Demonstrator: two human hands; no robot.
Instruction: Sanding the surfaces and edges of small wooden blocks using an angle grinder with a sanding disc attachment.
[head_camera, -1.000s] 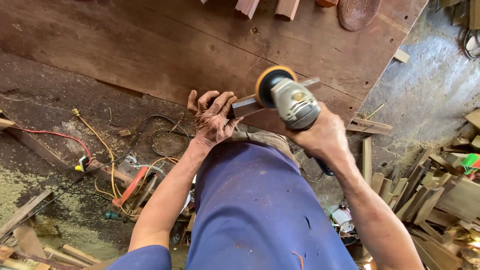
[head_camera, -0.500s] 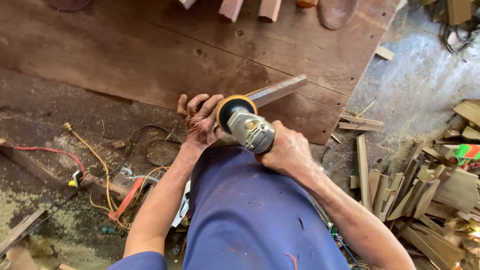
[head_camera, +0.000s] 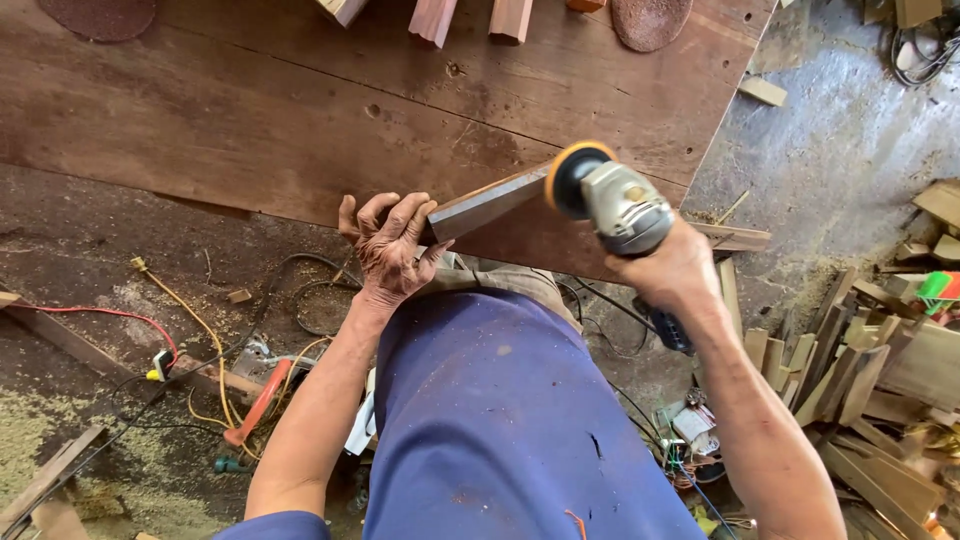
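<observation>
My left hand (head_camera: 388, 248) grips the near end of a flat wooden piece (head_camera: 490, 205) that slants up to the right over the edge of a large brown wooden worktable (head_camera: 300, 120). My right hand (head_camera: 675, 268) holds a grey angle grinder (head_camera: 620, 205). Its round sanding disc with an orange rim (head_camera: 568, 180) sits against the far end of the wooden piece. My blue shirt fills the lower middle of the view.
Wood blocks (head_camera: 432, 18) and two round sanding discs (head_camera: 648, 20) lie at the table's far edge. Offcuts are piled on the floor at right (head_camera: 860, 350). Red, yellow and black cables (head_camera: 170, 330) and sawdust lie on the floor at left.
The grinder has moved right along the wooden piece, from near my left hand to its far end. My left hand still holds the near end.
</observation>
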